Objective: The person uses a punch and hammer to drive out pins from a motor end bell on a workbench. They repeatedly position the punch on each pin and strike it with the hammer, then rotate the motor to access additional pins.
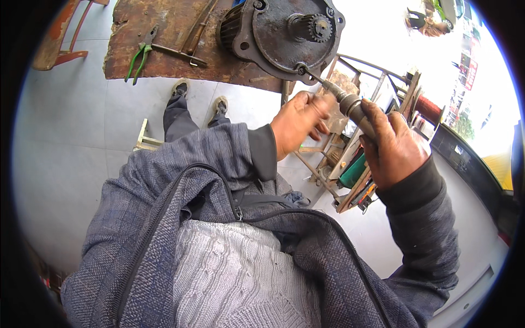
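Right grip (398, 145) clasps a driver (353, 107), left grip (299, 117) loosely parted, beside a wooden tabletop (130, 30) above grey tiles (60, 120).

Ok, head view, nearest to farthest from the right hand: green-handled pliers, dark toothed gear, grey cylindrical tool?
1. Grey cylindrical tool: in the right hand's grip.
2. Dark toothed gear: up and left.
3. Green-handled pliers: far left, on the brown wooden table.
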Available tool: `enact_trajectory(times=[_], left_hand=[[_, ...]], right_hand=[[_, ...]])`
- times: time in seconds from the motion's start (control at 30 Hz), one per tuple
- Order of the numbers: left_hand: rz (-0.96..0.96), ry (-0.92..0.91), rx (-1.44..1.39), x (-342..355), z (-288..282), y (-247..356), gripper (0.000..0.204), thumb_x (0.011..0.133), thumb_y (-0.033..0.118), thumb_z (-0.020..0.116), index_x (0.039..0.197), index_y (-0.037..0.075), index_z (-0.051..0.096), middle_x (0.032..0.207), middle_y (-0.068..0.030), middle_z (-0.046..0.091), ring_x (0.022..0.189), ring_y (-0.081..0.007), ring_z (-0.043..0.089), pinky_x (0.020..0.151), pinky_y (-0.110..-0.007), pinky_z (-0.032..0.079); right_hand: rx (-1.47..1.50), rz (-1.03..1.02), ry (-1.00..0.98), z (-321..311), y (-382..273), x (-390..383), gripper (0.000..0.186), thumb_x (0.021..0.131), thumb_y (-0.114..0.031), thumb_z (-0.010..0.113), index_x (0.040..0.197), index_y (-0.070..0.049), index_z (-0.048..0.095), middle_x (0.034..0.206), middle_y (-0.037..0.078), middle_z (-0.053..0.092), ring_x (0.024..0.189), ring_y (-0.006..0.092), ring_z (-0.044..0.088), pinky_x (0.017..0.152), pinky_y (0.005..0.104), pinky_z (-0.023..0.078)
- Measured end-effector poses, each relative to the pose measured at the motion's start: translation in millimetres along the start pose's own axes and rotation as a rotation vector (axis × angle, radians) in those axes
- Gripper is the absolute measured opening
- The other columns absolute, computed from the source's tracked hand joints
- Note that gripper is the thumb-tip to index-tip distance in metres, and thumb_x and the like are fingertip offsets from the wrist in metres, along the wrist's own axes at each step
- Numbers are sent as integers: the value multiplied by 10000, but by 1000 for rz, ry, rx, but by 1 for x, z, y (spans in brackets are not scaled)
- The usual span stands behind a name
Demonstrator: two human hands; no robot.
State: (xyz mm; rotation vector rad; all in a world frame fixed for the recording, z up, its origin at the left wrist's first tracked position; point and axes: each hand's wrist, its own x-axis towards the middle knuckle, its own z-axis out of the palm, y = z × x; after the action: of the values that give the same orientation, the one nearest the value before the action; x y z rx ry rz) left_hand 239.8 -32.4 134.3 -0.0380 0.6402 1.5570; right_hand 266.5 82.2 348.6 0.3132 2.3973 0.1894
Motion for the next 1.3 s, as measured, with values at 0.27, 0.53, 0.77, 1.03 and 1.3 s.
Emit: enact_trajectory(times=[0.27,0.53,0.77,1.03,1.3], left_hand=[[-30,-96,-330,19,8,10,403,1075,414,513,1181,30,573,1013,-128,687,874,-241,704,738,-386,569],[-88,-98,-382,18,2,9,326,1064,342,508,1158,37,573,1010,-130,691,866,-244,701,770,-416,560],[-135,-155,-456,17,0,19,327,1071,329,459,1161,38,578,997,-116,695,869,-239,683,801,-425,549],[-163,-291,-567,18,-3,21,343,1094,345,435,1176,49,586,1016,-118,698,876,-247,694,843,-423,558],[-162,-237,-608,19,-3,21,329,1096,321,458,1203,43,596,1050,-126,702,927,-244,701,818,-405,567]], right_hand=[[-23,87,-43,2,-18,-10,618,876,-91,749,1461,-108,552,969,145,628,752,309,695,663,414,582],[-216,-116,-34,-6,-24,-6,644,821,-28,681,1452,-26,550,930,142,593,777,251,687,578,346,581],[-337,-166,-9,-15,-30,7,599,846,-33,649,1441,-55,584,901,102,568,690,221,659,559,327,558],[-307,-150,-149,-36,-27,19,588,873,-59,641,1454,-47,552,847,100,542,613,217,635,522,339,533],[-461,-288,-73,-30,-32,30,500,871,-97,622,1362,-5,611,874,105,590,623,188,633,490,342,542]])
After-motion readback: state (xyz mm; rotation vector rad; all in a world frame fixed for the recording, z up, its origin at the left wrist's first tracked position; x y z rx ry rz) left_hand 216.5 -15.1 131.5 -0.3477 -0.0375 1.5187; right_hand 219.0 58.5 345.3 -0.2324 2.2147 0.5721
